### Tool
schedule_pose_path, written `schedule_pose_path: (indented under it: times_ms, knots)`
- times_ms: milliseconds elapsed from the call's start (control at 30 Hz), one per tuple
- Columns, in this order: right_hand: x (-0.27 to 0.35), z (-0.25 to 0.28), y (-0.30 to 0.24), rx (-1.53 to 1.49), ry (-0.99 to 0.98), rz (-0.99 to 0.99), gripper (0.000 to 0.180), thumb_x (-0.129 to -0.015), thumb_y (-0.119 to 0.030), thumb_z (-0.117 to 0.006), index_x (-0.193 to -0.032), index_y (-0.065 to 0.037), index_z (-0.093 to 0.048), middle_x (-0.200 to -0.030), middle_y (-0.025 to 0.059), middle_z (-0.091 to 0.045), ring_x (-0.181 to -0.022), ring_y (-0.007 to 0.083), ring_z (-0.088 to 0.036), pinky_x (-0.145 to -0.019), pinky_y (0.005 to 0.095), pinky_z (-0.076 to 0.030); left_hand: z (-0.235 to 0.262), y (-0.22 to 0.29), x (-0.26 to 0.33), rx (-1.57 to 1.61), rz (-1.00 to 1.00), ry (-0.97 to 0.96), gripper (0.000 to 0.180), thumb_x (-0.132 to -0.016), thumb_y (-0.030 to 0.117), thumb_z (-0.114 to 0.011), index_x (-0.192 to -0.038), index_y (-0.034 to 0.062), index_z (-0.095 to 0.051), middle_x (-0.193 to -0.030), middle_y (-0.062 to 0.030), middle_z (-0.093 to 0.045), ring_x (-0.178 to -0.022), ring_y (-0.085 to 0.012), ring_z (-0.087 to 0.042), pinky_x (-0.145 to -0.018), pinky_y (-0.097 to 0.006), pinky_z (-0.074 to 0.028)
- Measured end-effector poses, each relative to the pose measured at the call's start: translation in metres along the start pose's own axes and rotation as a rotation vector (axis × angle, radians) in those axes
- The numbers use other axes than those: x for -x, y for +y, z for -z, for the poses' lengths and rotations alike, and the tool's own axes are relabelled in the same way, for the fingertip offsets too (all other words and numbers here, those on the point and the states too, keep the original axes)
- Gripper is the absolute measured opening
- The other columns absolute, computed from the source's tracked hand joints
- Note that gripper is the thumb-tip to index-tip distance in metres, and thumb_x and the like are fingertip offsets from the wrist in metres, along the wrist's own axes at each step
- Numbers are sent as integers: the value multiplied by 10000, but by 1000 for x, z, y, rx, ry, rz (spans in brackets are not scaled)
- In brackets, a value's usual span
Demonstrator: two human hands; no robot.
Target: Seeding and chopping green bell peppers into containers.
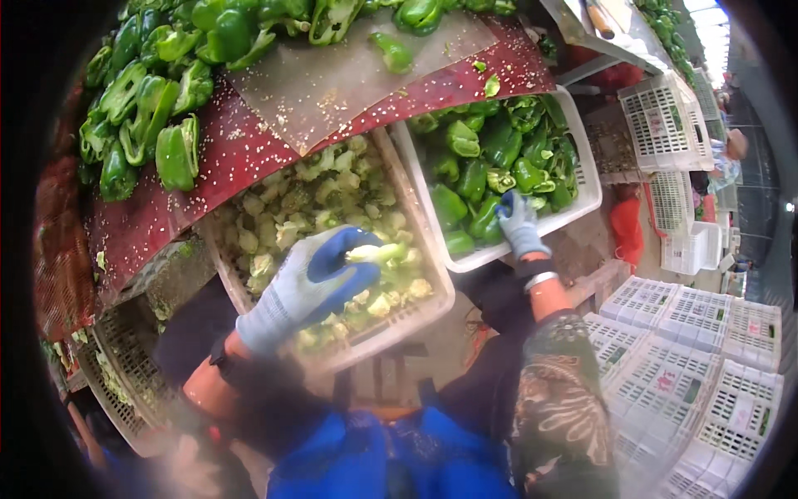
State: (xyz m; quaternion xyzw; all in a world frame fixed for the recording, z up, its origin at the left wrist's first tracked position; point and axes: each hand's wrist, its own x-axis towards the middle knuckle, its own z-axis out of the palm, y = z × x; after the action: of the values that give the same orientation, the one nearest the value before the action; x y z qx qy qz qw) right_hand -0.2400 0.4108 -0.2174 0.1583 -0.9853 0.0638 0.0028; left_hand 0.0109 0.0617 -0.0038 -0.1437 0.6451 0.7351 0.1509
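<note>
My left hand [306,283], in a grey and blue glove, is over a white crate [439,299] filled with pale pepper cores [312,195]. A light green pepper core [379,253] is between its thumb and fingers. My right hand [520,223], gloved the same way, is at the near side of a second white crate [592,170] that holds green peppers [501,143]. Its fingers are curled in close to the peppers. What they grip, if anything, is hidden.
Ahead, a red table [224,158] strewn with seeds bears a heap of green peppers [229,37] and a brown sheet [353,66]. Stacked white crates [665,333] stand at the right, others [665,125] farther back. A crate [125,374] sits at the lower left.
</note>
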Motion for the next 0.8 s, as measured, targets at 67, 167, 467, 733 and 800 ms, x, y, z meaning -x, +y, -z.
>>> schedule_pose_path:
  times_ms: [67,167,467,733,800]
  knots:
    - [17,-8,-18,-14,49,-40,502,-859,-277,-633,-1312,-111,-492,-1228,250,-551,-1153,427,-517,-978,483,-426,0,-4,-2,70,-2,-19,305,-910,192,-632,-1165,26,-613,-791,35,-603,-590,-14,-504,-500,-180,-414]
    - [-1,12,-20,-113,-235,2,406,-885,-262,-572,-1254,-100,-523,-1174,259,-566,-1112,447,-533,-943,518,-437,1,-8,-5,6,-47,8,318,-913,214,-635,-1167,24,-609,-766,35,-591,-584,-14,-495,-501,-179,-411]
    - [-82,35,-143,-84,-99,26,685,-744,-469,-734,-1253,-63,-521,-1236,194,-561,-1134,367,-551,-942,471,-453,12,2,0,111,24,35,249,-897,124,-638,-1121,20,-603,-877,6,-599,-800,-47,-532,-707,-230,-454]
    - [-87,28,-154,-984,77,-207,343,-810,-155,-680,-1111,-20,-585,-960,103,-662,-813,264,-660,-745,388,-566,23,7,10,9,-14,72,300,-913,179,-649,-1168,25,-606,-807,37,-601,-651,5,-504,-545,-169,-413]
    - [-63,57,-192,-1630,-82,-330,254,-844,-81,-629,-1094,-59,-597,-974,61,-655,-827,266,-648,-748,436,-578,25,-2,16,21,-25,85,304,-913,182,-652,-1167,23,-606,-818,40,-599,-657,6,-504,-553,-168,-415]
